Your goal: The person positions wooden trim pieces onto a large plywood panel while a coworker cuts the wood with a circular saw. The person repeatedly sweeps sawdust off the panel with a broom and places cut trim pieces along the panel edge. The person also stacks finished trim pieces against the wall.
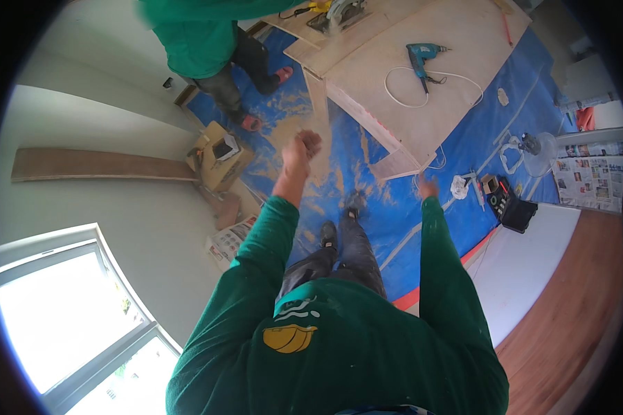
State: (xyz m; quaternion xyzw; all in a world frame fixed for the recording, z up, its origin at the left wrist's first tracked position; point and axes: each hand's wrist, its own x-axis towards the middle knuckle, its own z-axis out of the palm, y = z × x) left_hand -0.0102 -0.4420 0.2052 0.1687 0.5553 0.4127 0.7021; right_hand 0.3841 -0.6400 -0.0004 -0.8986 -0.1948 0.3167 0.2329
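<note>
My left hand [302, 149] is raised over the dusty floor, left of the wooden worktable [367, 86], with its fingers curled in. Whether something small sits between them I cannot make out. Near the table's closest corner is my right hand [428, 187], seen foreshortened, its fingers mostly hidden. A thin white cord hangs close by it. On the tabletop lies a teal power drill [422, 62] with a looped white cord. Beyond it, a circular saw [342, 14] rests on a board, beside a co-worker in a green top [201, 41].
Blue sheeting [401, 228] strewn with sawdust covers the floor. A cardboard box [218, 158] and a long curved board [104, 164] lie at the left by the wall. To the right are an open black tool case [516, 211] and a round fan-like thing [538, 153].
</note>
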